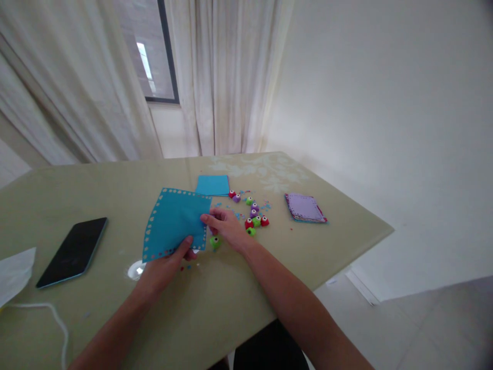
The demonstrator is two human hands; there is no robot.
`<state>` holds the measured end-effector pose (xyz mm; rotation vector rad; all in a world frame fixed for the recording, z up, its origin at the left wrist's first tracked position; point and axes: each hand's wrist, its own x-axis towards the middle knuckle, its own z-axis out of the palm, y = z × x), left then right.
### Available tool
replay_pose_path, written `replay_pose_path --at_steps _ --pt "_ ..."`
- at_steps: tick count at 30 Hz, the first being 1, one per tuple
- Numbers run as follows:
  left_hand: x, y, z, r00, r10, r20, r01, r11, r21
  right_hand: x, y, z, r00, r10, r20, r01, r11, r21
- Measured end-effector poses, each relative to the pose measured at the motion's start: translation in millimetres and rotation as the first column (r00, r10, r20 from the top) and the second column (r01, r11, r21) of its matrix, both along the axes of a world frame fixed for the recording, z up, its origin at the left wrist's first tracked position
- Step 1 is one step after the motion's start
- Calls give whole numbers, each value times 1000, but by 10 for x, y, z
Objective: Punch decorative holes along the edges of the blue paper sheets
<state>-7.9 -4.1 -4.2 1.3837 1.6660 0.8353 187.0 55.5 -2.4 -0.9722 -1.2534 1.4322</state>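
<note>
Perforated blue sheet (173, 221), held over the table (239, 293); clock centred on the sheet, read left to right.
A tablet (73, 252) lies toward nine; your left hand (168, 264) pinches the sheet's lower edge at five, thumb in front; your right hand (227, 226) pinches its edge at three. Eyed pieces (257, 221) lie scattered just beyond, with a lavender-topped stack (306, 208) farther out at three. Opposed pulling could tear the holed border; a low sweep of your right wrist could scatter the pieces.
</note>
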Motion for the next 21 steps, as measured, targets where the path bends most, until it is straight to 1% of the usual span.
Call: replay_pose_path --at_steps 2,3,4,5,6,8,9,11,13,15,16,17,18,20,21 --pt "-40 27 -35 1000 12 -13 -12 1000 -1 39 9 56 991 -132 13 131 990 55" --pt "-62 45 -53 999 25 -21 -25 1000 0 83 -3 103 979 -197 58 190 975 112" --pt "-82 62 -71 999 40 -32 -40 999 2 143 -33 160 959 -248 140 220 956 192" --pt "-98 79 -87 998 59 -37 -59 998 8 214 -80 219 927 -274 256 202 939 277" --pt "-110 94 -100 997 72 -41 -72 997 8 291 -143 275 873 -311 375 173 918 358" --pt "-119 113 -118 995 95 -35 -95 995 12 437 -304 348 713 -396 578 107 877 468" --pt "-116 117 -123 994 105 -28 -105 994 13 497 -390 358 624 -418 660 74 873 483" --pt "-103 119 -131 992 123 -12 -123 992 20 571 -544 319 479 -394 784 -4 892 451" --pt "-87 118 -137 991 130 2 -130 991 20 588 -652 227 372 -340 864 -94 912 400" --pt "-72 116 -131 990 138 6 -138 990 9 571 -706 128 282 -305 910 -171 917 361" --pt "-64 113 -120 990 142 5 -142 990 3 564 -716 90 251 -299 921 -196 916 351" --pt "-55 109 -102 990 144 2 -144 990 2 565 -715 64 237 -302 923 -209 912 353" --pt "-45 102 -80 989 145 0 -145 989 3 579 -706 54 244 -320 915 -202 907 371" --pt "-26 88 -29 990 144 -3 -144 990 4 661 -666 77 280 -394 875 -135 887 442" --pt "-17 82 -7 990 144 0 -144 990 2 730 -636 103 283 -441 852 -81 874 480"
